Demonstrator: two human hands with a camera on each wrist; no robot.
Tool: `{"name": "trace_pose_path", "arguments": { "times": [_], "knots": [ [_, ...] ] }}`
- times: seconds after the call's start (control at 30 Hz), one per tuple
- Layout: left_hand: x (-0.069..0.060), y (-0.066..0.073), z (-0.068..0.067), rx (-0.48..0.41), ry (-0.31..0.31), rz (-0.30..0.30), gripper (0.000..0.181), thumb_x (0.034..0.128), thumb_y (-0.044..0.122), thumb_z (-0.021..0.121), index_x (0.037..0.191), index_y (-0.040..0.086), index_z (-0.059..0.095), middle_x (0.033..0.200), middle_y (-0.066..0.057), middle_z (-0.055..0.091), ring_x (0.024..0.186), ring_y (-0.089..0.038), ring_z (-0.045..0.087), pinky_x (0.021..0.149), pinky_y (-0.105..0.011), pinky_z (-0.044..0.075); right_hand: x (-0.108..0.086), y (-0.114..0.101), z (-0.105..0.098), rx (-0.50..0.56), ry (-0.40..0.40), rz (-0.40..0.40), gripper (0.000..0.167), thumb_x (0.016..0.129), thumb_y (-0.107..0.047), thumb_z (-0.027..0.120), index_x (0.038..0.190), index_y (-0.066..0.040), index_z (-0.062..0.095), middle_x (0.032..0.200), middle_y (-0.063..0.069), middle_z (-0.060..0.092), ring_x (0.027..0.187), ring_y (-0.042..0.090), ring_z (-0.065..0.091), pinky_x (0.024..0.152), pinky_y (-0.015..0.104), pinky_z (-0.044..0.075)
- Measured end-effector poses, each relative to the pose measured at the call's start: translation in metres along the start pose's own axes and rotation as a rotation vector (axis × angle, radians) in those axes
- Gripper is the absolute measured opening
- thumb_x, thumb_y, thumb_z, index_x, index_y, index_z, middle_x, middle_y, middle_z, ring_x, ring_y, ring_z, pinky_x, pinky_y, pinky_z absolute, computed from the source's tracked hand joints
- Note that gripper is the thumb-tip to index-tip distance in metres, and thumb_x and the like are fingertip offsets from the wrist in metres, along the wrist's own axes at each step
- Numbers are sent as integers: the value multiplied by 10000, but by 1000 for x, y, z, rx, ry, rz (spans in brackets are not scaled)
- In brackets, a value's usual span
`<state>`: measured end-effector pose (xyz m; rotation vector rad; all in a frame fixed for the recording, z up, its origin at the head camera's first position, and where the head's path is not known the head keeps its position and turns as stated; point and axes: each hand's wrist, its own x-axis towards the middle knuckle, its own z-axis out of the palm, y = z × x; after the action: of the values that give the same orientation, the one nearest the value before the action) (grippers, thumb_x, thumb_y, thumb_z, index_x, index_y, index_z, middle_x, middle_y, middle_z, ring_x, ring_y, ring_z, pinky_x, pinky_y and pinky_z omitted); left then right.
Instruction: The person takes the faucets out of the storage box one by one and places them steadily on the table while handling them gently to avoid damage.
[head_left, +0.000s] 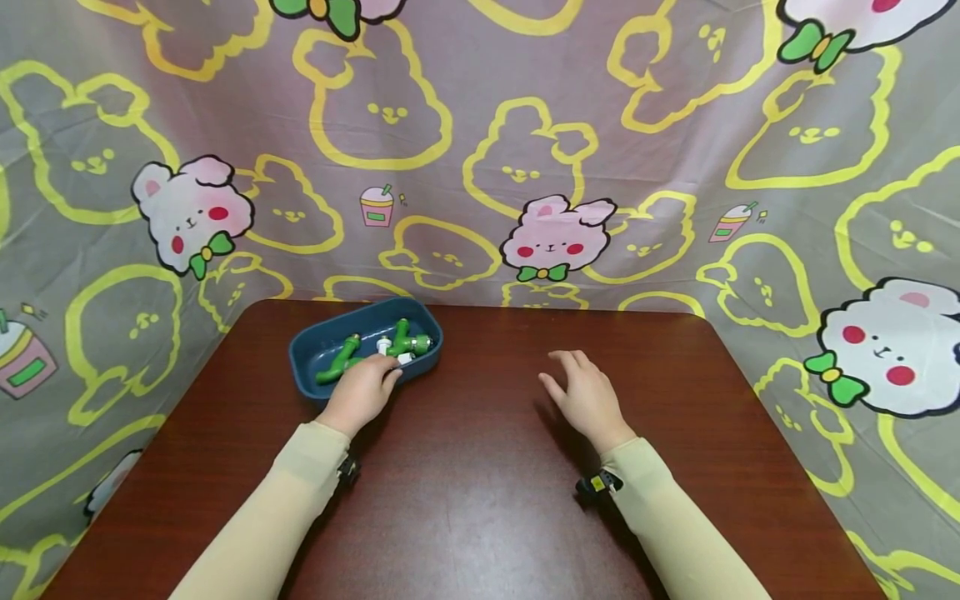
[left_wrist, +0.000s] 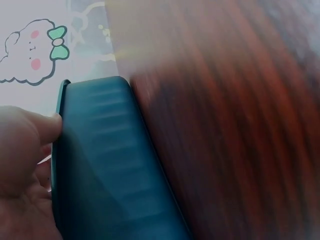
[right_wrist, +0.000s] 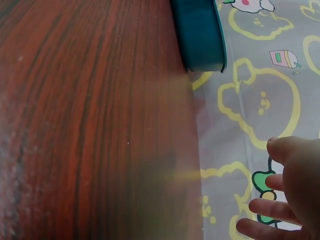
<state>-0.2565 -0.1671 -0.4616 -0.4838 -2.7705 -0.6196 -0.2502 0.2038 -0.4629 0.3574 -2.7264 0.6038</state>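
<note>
A dark blue oblong basin [head_left: 311,343] stands at the back left of the table. Inside lie green taps [head_left: 340,360], one with a silvery threaded end, and small white parts that my hand partly hides. My left hand [head_left: 362,393] grips the basin's near rim, with its thumb at the outer side and the other fingers reaching inside. The left wrist view shows this thumb against the rim, above the ribbed outer wall [left_wrist: 112,150]. My right hand [head_left: 590,402] hovers over the table, right of the basin, its fingers spread and holding nothing.
The brown wooden table [head_left: 480,500] reaches back to a grey curtain [head_left: 450,100] printed with yellow outlines and white rabbit faces. This curtain also hangs along the left and right sides. A small camera [head_left: 597,485] is strapped at the right wrist.
</note>
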Motion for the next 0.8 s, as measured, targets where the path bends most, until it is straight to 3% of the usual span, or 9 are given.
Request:
{"name": "trace_pose_path", "arguments": {
  "times": [0.8],
  "knots": [
    [7, 25, 12, -39, -44, 86, 153, 1014, 160, 658, 1108, 72, 741, 1067, -98, 747, 987, -274, 717, 898, -461, 580, 4, -9, 2, 26, -1, -26, 427, 1011, -367, 657, 1339, -95, 630, 1294, 140, 647, 1154, 381, 659, 964, 557, 524]
  ]
}}
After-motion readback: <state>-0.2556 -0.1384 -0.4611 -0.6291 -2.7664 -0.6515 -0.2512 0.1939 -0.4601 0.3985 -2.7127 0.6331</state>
